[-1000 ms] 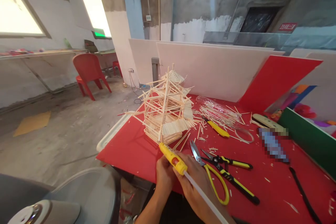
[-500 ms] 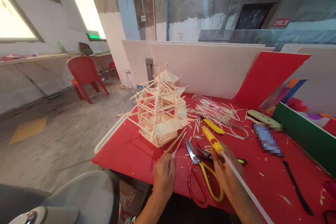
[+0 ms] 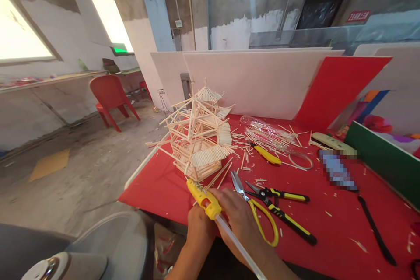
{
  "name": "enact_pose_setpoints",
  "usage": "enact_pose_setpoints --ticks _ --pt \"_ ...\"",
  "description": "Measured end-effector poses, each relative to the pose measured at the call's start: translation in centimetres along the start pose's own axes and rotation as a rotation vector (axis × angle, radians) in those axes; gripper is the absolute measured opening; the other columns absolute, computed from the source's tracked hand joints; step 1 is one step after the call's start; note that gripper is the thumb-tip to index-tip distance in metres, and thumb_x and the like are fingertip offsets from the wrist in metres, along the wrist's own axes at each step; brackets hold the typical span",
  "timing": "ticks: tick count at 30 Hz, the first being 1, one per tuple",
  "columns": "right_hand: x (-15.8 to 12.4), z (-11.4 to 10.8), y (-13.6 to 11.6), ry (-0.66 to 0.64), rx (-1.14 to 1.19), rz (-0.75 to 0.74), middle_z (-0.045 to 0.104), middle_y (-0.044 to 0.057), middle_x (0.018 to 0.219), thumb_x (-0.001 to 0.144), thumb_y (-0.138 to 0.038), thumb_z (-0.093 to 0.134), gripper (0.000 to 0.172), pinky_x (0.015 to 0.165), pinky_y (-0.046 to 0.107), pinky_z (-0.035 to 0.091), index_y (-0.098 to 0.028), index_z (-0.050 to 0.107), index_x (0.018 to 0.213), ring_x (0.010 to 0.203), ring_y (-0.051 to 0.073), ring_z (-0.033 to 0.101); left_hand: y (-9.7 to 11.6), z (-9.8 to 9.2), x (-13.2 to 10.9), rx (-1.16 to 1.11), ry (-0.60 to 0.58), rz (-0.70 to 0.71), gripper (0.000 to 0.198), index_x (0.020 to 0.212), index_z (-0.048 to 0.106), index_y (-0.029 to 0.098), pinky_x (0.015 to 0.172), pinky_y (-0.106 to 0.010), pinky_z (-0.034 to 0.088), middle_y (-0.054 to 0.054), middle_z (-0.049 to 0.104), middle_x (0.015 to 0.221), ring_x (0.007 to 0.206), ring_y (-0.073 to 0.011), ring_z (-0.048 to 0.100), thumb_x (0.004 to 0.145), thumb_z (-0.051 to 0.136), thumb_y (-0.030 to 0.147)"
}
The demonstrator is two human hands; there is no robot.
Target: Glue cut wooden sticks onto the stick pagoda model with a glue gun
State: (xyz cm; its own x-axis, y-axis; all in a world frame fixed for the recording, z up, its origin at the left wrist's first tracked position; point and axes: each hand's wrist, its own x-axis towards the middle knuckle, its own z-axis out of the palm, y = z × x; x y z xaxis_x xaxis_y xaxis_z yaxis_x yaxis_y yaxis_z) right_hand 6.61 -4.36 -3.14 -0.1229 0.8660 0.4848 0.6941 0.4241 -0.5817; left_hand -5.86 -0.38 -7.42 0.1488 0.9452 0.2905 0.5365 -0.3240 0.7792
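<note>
The wooden tower [image 3: 210, 155], built of thin sticks, stands upright on the red counter [image 3: 154, 186], and slats cover some parts of its roofs. Just before its base is a yellow glue gun [image 3: 197, 192]; whether the nozzle touches the tower, I cannot tell. The right hand [image 3: 236, 211] has its grip closed around this glue gun (a long pale rod comes out from the back end). The left hand [image 3: 199, 224] is below the glue gun, also in front of the tower; its grip is partly hidden, so I cannot tell if it is apart or together. To the right of the tower lie loose sticks [image 3: 272, 140] and a yellow-handled tool [image 3: 268, 155]. At the tower's front right are scissors [image 3: 240, 189] and black-and-yellow shears [image 3: 273, 204]. Behind the tower stand white boards [image 3: 256, 83]; far to its left is a red chair [image 3: 110, 90].
</note>
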Motion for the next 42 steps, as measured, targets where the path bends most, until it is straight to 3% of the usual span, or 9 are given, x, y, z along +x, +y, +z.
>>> enact_pose_setpoints --ticks 10,13,17,20,24,27,33,38,42 --pt "-2.4 -3.6 6.5 0.334 -0.205 0.367 0.069 0.010 0.108 0.098 -0.045 0.044 0.036 0.084 0.037 0.052 -0.022 0.060 0.121 0.098 0.026 0.066 0.9 -0.7 0.7 0.218 -0.082 0.151 0.024 0.077 0.068 0.021 0.066 -0.029 0.048 -0.007 0.070 0.079 0.075 -0.0206 0.065 0.088 0.048 0.015" --pt "-3.6 -5.3 7.8 0.369 -0.202 0.442 0.070 0.010 0.107 0.095 -0.052 0.045 0.041 0.084 0.036 0.051 -0.021 0.062 0.117 0.099 0.026 0.067 1.0 -0.5 0.9 0.146 -0.058 0.215 0.023 0.083 0.071 0.021 0.072 -0.030 0.051 -0.011 0.071 0.098 0.084 -0.0209 0.066 0.084 0.051 0.010" --pt "-5.7 -8.9 10.8 0.377 -0.218 0.721 0.073 0.010 0.087 0.086 -0.065 0.048 0.056 0.066 0.035 0.052 -0.018 0.064 0.111 0.078 0.028 0.069 1.8 -1.0 1.4 0.026 -0.064 0.178 0.020 0.080 0.070 0.020 0.062 -0.028 0.050 -0.004 0.068 0.070 0.066 -0.0182 0.064 0.089 0.051 0.017" --pt "-7.0 -11.8 13.6 0.333 -0.197 0.868 0.074 0.010 0.078 0.086 -0.066 0.043 0.056 0.058 0.034 0.051 -0.018 0.069 0.101 0.068 0.027 0.069 3.1 -1.5 2.0 -0.080 -0.081 0.181 0.022 0.082 0.071 0.019 0.070 -0.029 0.052 -0.008 0.072 0.083 0.077 -0.0197 0.068 0.089 0.050 0.018" --pt "-7.8 -13.3 16.2 0.316 -0.239 0.897 0.071 0.010 0.067 0.085 -0.062 0.043 0.051 0.057 0.035 0.049 -0.020 0.072 0.080 0.064 0.028 0.067 4.8 -2.0 2.7 -0.417 -0.196 -0.064 0.028 0.090 0.074 0.016 0.059 -0.027 0.052 -0.007 0.072 0.079 0.068 -0.0187 0.067 0.091 0.055 0.036" --pt "-7.8 -13.1 16.8 0.319 -0.304 0.907 0.072 0.013 0.074 0.082 -0.059 0.048 0.048 0.063 0.038 0.050 -0.018 0.073 0.084 0.074 0.032 0.068 5.4 -2.7 3.2 -0.617 -0.129 -0.262 0.043 0.091 0.074 0.012 0.057 -0.028 0.053 -0.008 0.072 0.074 0.060 -0.0175 0.064 0.088 0.056 0.051" --pt "-5.3 -11.0 10.8 0.468 -0.452 0.687 0.067 0.020 0.115 0.085 -0.048 0.051 0.047 0.086 0.051 0.046 -0.015 0.069 0.112 0.104 0.037 0.060 5.4 -3.9 3.2 -0.629 -0.052 -0.292 0.050 0.080 0.074 0.012 0.064 -0.029 0.053 -0.009 0.072 0.071 0.065 -0.0188 0.065 0.087 0.056 0.058" --pt "-1.6 -5.8 2.1 -0.037 0.357 0.355 0.073 0.002 0.106 0.082 -0.032 0.064 0.050 0.066 0.026 0.054 -0.027 0.059 0.131 0.077 0.017 0.068 7.0 -4.4 2.0 -0.543 -0.436 -0.059 0.046 0.087 0.078 0.015 0.071 -0.031 0.053 -0.011 0.075 0.083 0.077 -0.0230 0.067 0.094 0.049 0.050" --pt "-0.8 -3.5 0.9 -0.081 0.292 0.329 0.075 -0.001 0.080 0.084 -0.014 0.055 0.022 0.066 0.023 0.050 -0.023 0.074 0.091 0.073 0.015 0.068 7.6 -4.0 1.2 -0.384 -0.564 0.115 0.029 0.099 0.078 0.022 0.080 -0.033 0.054 -0.009 0.076 0.095 0.088 -0.0242 0.069 0.095 0.052 0.035"
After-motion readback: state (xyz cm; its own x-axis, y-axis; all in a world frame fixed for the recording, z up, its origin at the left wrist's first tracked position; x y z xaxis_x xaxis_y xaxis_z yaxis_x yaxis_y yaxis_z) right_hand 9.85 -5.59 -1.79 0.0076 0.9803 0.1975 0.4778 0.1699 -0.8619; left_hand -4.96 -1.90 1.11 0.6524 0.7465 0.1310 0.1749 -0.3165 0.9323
